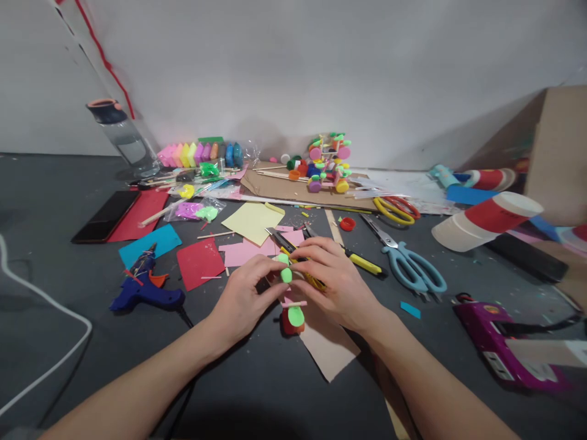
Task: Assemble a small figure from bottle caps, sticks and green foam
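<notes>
Over the middle of the table, my left hand [243, 292] pinches a bright green lump of modelling clay [286, 275] between thumb and fingers. From the other side my right hand [337, 278] closes its fingertips on the same lump. The clay belongs to a small craft model whose near end shows a pink stick [294, 304], a green clay disc [296, 316] and a red round part [290, 324]. My fingers hide much of the model's far end. Beneath my right hand lies a beige piece of card [331, 351].
A blue glue gun [147, 287] lies left, beside a red paper square [200, 263]. Yellow-handled cutters [364, 263] and blue-handled scissors [410, 266] lie right, near paper cups [486, 221] and a purple power strip [499, 342]. Similar clay models [329, 162] stand behind, with a water bottle [126, 143] back left.
</notes>
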A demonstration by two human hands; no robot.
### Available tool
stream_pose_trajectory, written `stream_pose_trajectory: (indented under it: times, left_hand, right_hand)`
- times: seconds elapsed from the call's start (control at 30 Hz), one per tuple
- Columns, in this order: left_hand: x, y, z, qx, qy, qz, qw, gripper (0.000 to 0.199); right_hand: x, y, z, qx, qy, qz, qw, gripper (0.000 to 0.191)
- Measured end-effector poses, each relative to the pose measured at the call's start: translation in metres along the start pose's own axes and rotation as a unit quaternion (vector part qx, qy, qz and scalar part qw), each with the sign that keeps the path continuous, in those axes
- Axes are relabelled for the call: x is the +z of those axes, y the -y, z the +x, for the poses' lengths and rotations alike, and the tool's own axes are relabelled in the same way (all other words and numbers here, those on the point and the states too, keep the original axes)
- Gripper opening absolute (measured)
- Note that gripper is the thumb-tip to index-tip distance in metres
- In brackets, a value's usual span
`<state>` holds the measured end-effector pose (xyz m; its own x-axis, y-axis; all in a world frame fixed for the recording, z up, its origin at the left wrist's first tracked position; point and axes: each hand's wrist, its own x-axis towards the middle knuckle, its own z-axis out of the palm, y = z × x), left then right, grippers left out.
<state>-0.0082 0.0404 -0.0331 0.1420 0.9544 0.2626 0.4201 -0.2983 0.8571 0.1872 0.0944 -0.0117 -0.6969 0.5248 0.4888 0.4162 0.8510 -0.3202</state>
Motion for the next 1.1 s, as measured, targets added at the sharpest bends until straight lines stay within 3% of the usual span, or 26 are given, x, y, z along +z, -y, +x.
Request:
stream_pose_trajectory:
  times: [0.4, 0.63, 1.1]
  left_hand:
    - [-0.0009, -0.0011, -0.0017, -0.009, -0.003, 0.007, 1.0, 0.022]
    - [-0.0007, -0.0014, -0.0014, -0.006, 0.003, 0.007, 1.0, 0.013]
    - [-0.0006, -0.0011, -0.0008, 0.001, 0.003, 0.007, 1.0, 0.012]
  right_hand:
    - [-0.0024, 0.0012, 0.0008, 0.002, 0.002, 0.002, 1.0, 0.014]
    - [0.0005, 0.0008, 0.0005, -0.001, 0.005, -0.001, 1.0, 0.015]
    - [-0.0001, 0.0014, 0.0006, 0.0, 0.006, 0.001, 1.0, 0.015]
